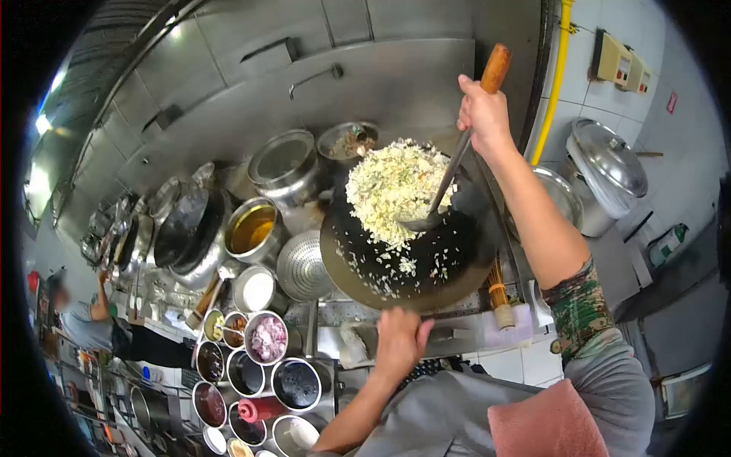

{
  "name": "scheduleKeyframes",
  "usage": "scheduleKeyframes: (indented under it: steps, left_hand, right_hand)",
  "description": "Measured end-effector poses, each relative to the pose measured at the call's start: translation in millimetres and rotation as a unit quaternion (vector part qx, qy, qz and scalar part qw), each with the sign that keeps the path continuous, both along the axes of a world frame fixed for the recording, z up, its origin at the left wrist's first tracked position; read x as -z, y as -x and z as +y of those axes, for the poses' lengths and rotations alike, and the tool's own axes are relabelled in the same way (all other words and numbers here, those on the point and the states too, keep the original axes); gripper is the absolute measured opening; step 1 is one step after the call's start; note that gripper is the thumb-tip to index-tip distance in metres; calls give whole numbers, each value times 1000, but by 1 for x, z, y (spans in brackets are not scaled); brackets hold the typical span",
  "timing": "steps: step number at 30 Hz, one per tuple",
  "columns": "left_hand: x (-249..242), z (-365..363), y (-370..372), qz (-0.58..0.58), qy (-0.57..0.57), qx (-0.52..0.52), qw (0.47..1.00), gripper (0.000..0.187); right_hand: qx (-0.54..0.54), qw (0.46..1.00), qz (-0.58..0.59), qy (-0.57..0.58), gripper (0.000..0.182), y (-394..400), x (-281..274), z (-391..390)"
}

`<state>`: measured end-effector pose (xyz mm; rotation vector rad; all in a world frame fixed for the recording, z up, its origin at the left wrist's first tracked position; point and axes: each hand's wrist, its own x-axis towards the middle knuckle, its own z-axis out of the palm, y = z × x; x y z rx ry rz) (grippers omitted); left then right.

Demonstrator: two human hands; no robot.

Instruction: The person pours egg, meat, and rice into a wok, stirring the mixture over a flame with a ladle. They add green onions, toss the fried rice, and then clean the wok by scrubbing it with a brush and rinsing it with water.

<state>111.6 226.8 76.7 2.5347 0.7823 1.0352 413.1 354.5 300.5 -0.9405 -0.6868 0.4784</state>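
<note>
A large dark wok holds a heap of fried rice, with loose grains scattered over its near side. My right hand is wrapped round the shaft of a ladle, just below its wooden handle. The ladle's bowl rests in the wok at the edge of the rice. My left hand is at the wok's near rim, its thumb apart and its fingers blurred; whether they grip the rim is not clear.
Left of the wok are a perforated strainer, a pot of yellow oil and a lidded pot. Seasoning bowls and a red bottle stand lower left. A bamboo brush lies right. Another person stands far left.
</note>
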Motion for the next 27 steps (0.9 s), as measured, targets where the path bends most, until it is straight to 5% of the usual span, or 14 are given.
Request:
scheduleKeyframes:
  steps: [3, 7, 11, 12, 17, 22, 24, 27]
  left_hand:
    - [-50, 34, -30, -52, 25, -40, 998, 20]
    - [27, 61, -42, 23, 25, -68, 997, 18]
    - [11, 25, -7, -62, -70, 12, 996, 22]
    - [7, 24, -8, 7, 20, -32, 999, 22]
    - [17, 91, -43, -31, 18, -52, 998, 23]
    - [28, 97, -50, -25, 23, -49, 998, 21]
    - [2, 69, -42, -85, -30, -69, 994, 23]
    - [16, -1, 25, 41, 273, 54, 960, 32]
  right_hand:
    - [53, 993, -78, 71, 36, 20, 8, 18]
    - [162, 961, -196, 109, 42, 47, 42, 53]
    - [-21, 993, -115, 18, 37, 32, 18, 21]
    - [-14, 995, -100, 15, 34, 29, 12, 17]
    - [-42, 996, -74, -35, 37, 11, -17, 9]
    - [-40, 995, -81, -50, 34, -6, 90, 41]
    - [-111, 992, -49, -41, 36, -11, 68, 57]
    - [-116, 992, -34, -43, 41, -18, 24, 51]
